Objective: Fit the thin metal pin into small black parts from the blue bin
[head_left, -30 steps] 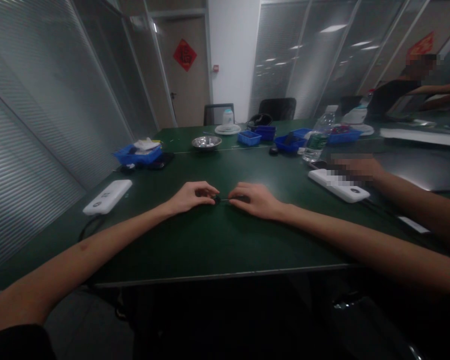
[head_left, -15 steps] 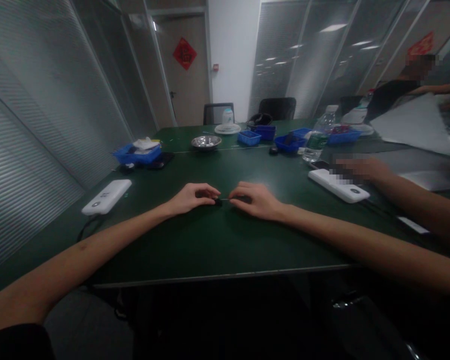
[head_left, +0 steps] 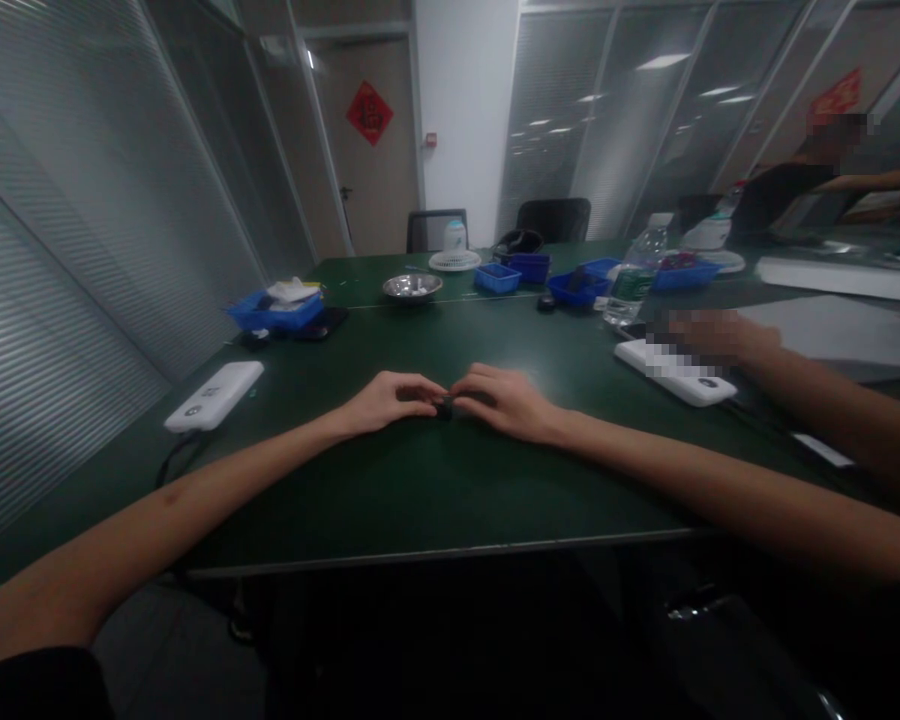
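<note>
The left hand (head_left: 390,398) and right hand (head_left: 499,400) are rested on the green table (head_left: 435,500), w/ fingertips brought together at mid-table. A small dark part (head_left: 442,407) is pinched btw. them, and both hands are closed on it by thumb & forefinger. Its shape is too small to be told.

Around: a white power bank (head_left: 214,395) is laid flat to the left, near the table edge, w/ a dark cable (head_left: 172,455) hung off that edge. A 2nd power bank (head_left: 682,378) is laid to the right, partly blurred, and is touched by a co-worker's hand (head_left: 720,335). That forearm is stretched across the right side, well apart from the pinched part. Further back are set a metal bowl (head_left: 412,286), a clear water bottle (head_left: 634,272), a round white fan (head_left: 454,260) and blue trays (head_left: 276,312). A dark phone (head_left: 322,322) is laid just beside the left-most tray.

Writing: a red diamond paper (head_left: 369,112) is stuck on the door, and its character cannot be read. A 2nd red paper (head_left: 840,95) on the right-hand glass is likewise illegible. The bottle label is green, text unread. Marks on the left power bank are too small to read.

Counts: 2 own hands, 1 co-worker's hand, 2 power banks, 5 blue trays, 1 bowl, 1 bottle, 2 chairs (head_left: 553,215) at the far end, 2 red papers
</note>
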A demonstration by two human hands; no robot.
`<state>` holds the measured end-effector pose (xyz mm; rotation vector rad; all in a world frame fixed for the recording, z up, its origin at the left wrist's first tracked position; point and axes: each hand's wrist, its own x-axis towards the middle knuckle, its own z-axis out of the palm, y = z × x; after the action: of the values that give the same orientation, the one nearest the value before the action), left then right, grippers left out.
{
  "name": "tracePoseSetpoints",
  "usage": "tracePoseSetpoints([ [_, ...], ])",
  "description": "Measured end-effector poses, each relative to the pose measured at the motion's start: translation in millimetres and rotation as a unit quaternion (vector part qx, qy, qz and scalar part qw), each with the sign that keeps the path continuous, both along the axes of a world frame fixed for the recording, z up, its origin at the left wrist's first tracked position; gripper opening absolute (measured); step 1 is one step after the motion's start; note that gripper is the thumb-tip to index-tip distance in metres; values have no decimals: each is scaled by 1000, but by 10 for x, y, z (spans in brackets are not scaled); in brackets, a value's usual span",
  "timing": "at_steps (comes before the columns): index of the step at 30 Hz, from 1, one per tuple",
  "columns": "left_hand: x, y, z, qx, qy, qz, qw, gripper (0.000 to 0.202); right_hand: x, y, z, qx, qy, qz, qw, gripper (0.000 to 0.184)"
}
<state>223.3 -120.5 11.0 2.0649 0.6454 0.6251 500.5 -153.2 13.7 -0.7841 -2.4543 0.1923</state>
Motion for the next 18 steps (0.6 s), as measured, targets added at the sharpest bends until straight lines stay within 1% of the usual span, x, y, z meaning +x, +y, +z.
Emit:
tracePoseSetpoints([
  [4,-7,48,-27,28,17,45,998,44,16,14,-19,11,31,-34,999,21],
  [7,-18,61,-15,45,45,61,996,40,32,0,-1,1,25,-15,1000,20],
  [11,-26,51,6,52,61,48,996,31,31,-33,35,1,-16,15,1000,24],
  [18,3,45,-6,-1,44,29,999,33,6,-37,52,-5,-42,54,998,29],
])
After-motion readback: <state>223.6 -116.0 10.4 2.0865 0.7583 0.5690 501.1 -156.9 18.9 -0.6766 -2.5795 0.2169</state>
